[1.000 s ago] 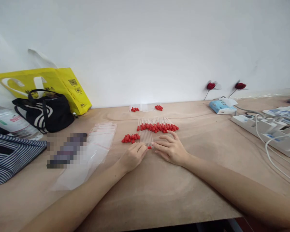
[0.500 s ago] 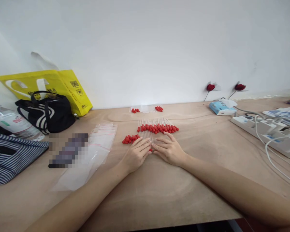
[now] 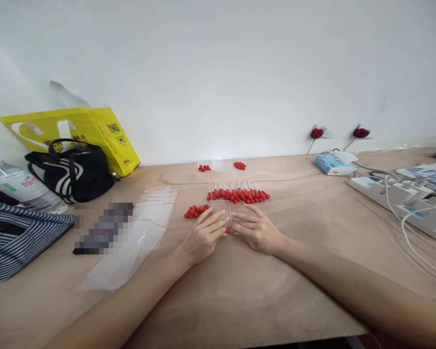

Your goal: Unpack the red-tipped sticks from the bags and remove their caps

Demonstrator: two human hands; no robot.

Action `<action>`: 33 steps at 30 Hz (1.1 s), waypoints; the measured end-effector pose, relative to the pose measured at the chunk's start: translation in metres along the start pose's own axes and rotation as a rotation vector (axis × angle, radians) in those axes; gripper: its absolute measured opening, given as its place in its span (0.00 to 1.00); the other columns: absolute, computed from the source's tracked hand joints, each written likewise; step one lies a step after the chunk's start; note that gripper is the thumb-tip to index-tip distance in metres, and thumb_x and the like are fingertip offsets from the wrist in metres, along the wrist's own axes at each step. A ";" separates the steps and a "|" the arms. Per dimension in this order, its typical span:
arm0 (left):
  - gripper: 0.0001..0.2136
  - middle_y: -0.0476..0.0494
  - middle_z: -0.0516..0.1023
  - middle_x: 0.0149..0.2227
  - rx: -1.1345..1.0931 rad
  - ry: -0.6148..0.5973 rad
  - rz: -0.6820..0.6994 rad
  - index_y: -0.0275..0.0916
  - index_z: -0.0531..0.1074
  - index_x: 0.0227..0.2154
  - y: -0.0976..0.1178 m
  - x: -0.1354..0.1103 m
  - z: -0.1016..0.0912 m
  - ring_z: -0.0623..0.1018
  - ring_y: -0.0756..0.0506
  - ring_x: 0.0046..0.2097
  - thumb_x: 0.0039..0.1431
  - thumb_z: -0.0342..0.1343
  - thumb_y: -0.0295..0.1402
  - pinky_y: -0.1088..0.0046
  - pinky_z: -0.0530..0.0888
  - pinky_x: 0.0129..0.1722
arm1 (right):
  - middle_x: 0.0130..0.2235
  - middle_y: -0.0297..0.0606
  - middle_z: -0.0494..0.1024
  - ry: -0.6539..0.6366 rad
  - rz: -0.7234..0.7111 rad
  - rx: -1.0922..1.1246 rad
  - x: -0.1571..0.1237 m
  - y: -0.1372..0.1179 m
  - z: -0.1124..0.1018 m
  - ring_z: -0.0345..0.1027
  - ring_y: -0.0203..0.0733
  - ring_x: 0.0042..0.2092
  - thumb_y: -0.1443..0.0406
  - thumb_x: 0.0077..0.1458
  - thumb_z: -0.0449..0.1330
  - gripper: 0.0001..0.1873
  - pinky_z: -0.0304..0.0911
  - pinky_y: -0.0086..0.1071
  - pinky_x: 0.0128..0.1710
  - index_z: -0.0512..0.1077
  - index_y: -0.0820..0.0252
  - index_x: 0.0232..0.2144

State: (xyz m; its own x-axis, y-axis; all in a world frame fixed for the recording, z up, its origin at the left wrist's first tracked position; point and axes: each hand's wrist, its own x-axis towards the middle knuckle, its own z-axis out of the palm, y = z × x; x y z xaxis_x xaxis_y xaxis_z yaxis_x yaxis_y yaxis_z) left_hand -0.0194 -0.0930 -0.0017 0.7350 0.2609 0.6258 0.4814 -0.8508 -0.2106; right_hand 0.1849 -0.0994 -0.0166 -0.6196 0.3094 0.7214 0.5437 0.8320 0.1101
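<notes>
From the head view, we look down on the desk (image 3: 247, 303), where the clear sticks (image 3: 222, 208) lie side by side between the two hands, running away from us. The left hand (image 3: 200, 239) lies at their left side, its fingers stretched out and slightly parted; the right hand (image 3: 260, 233) borders them on the right, its fingers spread and curved. We judge that the hands flank the sticks this way to stop them rolling apart. A red cap (image 3: 227, 231) shows at the near end, but we cannot tell whether any fingers are pinching it. The loose red caps (image 3: 196, 211) sit in a pile just left of the sticks, probably for easy reach. Beyond, the capped sticks (image 3: 240, 195) lie in a row, red ends towards us, seemingly set apart from the others. Flat plastic bags (image 3: 140, 242) lie farther left, likely out of the way.
</notes>
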 end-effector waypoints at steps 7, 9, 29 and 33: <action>0.08 0.46 0.76 0.42 -0.042 0.026 0.011 0.36 0.70 0.36 0.002 0.001 -0.001 0.71 0.46 0.49 0.56 0.48 0.23 0.60 0.63 0.51 | 0.33 0.36 0.78 0.022 -0.023 -0.017 -0.001 -0.001 0.000 0.66 0.38 0.47 0.69 0.56 0.49 0.09 0.48 0.44 0.55 0.69 0.61 0.36; 0.09 0.47 0.76 0.41 -0.049 0.029 0.008 0.37 0.70 0.37 0.003 0.002 -0.002 0.71 0.46 0.49 0.56 0.48 0.23 0.60 0.63 0.50 | 0.33 0.36 0.78 0.019 -0.017 -0.017 -0.001 -0.001 -0.001 0.66 0.38 0.47 0.69 0.57 0.49 0.10 0.48 0.44 0.55 0.69 0.60 0.37; 0.14 0.44 0.68 0.33 -0.083 0.088 -0.831 0.35 0.69 0.41 -0.057 -0.017 -0.035 0.72 0.49 0.33 0.52 0.47 0.31 0.73 0.71 0.32 | 0.34 0.41 0.68 -0.120 0.565 0.118 -0.010 0.018 0.010 0.64 0.38 0.34 0.73 0.52 0.45 0.18 0.61 0.31 0.33 0.63 0.63 0.45; 0.16 0.47 0.71 0.30 -0.149 -0.073 -1.045 0.35 0.67 0.40 -0.067 -0.026 -0.037 0.72 0.51 0.27 0.47 0.50 0.35 0.74 0.70 0.29 | 0.30 0.38 0.69 -0.089 0.635 0.179 0.000 0.017 0.015 0.63 0.38 0.32 0.74 0.49 0.47 0.08 0.59 0.30 0.32 0.62 0.61 0.32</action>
State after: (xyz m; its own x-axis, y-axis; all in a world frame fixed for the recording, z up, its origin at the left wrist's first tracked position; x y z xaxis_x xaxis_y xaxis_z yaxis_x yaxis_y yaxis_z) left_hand -0.0882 -0.0595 0.0238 0.0187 0.9185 0.3951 0.8317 -0.2336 0.5037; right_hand 0.1853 -0.0783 -0.0251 -0.2584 0.7952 0.5485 0.7210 0.5367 -0.4383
